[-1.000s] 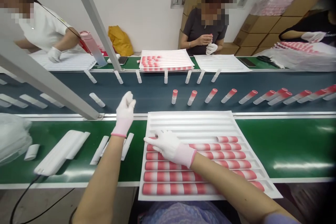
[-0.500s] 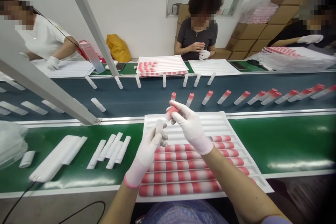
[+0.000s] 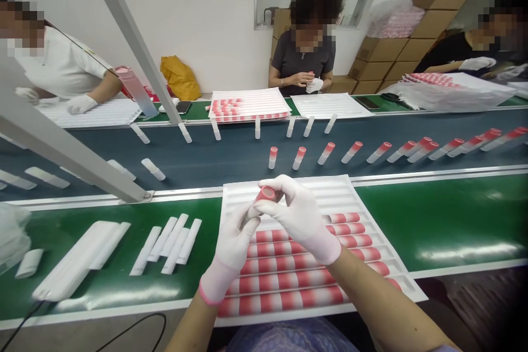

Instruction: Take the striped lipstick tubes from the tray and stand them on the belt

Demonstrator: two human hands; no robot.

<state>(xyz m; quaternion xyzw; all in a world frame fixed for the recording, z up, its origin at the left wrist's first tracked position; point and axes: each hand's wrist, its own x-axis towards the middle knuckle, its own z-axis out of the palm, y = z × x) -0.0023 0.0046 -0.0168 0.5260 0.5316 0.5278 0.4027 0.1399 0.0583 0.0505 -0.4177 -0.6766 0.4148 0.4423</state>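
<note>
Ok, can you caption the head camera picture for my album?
Gloved left hand and right hand hold a red-ended tube over a white tray partly filled with red-and-white tubes.

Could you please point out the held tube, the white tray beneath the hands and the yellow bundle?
Held tube (image 3: 267,193), head view: its red end.
White tray (image 3: 332,192), head view: bare surface toward its far edge.
Yellow bundle (image 3: 180,78), head view: middle of its front.

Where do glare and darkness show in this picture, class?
Head view: white glare streaks the glossy green tabletop; head view: the dull blue-grey conveyor belt shows no such streaks; head view: the upper right corner sinks into black.
</note>
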